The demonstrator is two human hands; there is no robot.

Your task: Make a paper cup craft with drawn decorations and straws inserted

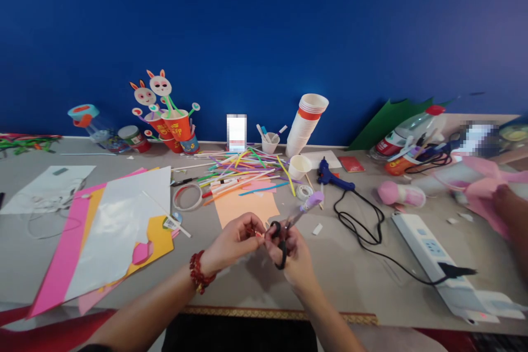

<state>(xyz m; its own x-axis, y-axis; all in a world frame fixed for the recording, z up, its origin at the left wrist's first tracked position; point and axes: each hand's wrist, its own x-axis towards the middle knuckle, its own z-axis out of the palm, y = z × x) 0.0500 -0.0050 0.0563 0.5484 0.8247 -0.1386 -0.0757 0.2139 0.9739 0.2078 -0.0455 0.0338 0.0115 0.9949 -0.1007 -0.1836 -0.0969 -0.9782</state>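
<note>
My left hand, with a red bead bracelet at the wrist, is pinched on a small red piece I cannot make out well. My right hand grips black-handled scissors, fingers through the loops, blades pointing toward the left hand's piece. Both hands meet over the grey table, just in front of an orange paper sheet. A purple-capped pen lies just beyond the right hand.
Pink, white and yellow sheets lie left. Several coloured straws, a tape roll, paper cups, a blue glue gun with black cord, and a white power strip crowd the table. Another person's arm enters at right.
</note>
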